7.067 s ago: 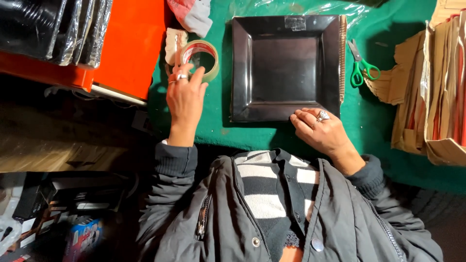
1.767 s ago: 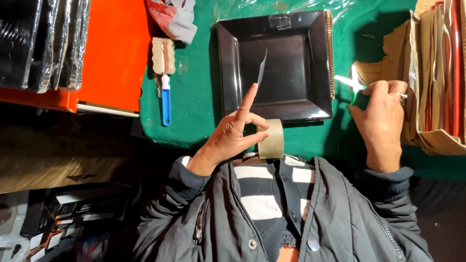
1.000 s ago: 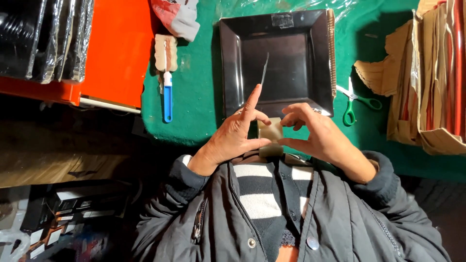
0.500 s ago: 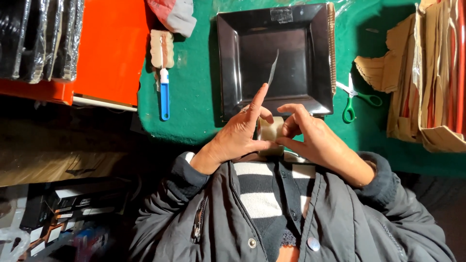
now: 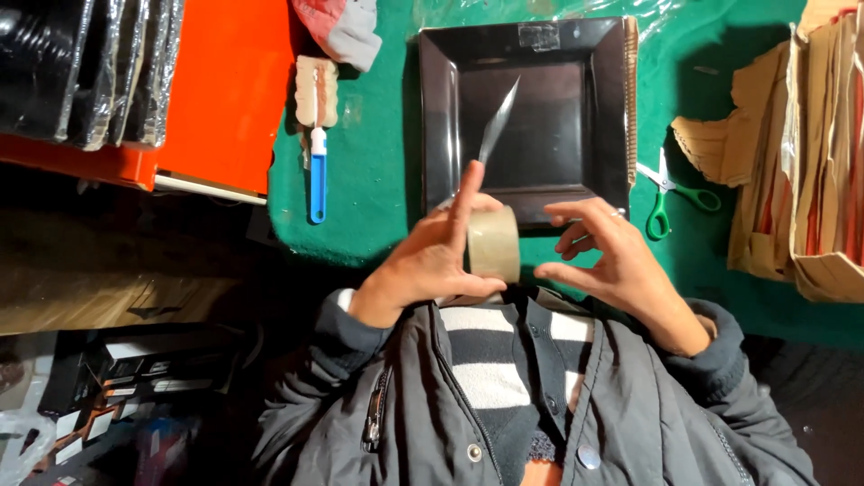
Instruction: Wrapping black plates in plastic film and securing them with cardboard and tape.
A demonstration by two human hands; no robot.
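Holding a roll of clear tape (image 5: pixel 493 243) close to our chest, we are gripping it in our left hand (image 5: pixel 432 261), fingers curled around the roll and the index finger pointing up, with a loose strip of tape (image 5: pixel 498 121) standing off its tip. Our right hand (image 5: pixel 612 261) is hovering just beside the roll, fingers half open and holding nothing. Beyond the hands, we are looking at a square black tray (image 5: pixel 526 112) lying on the green surface (image 5: pixel 378 171). Green-handled scissors (image 5: pixel 670 189) are lying to the tray's right, near a stack of brown paper bags (image 5: pixel 801 162). To the left, a blue-handled brush (image 5: pixel 317 126) is lying beside an orange box (image 5: pixel 225 90).
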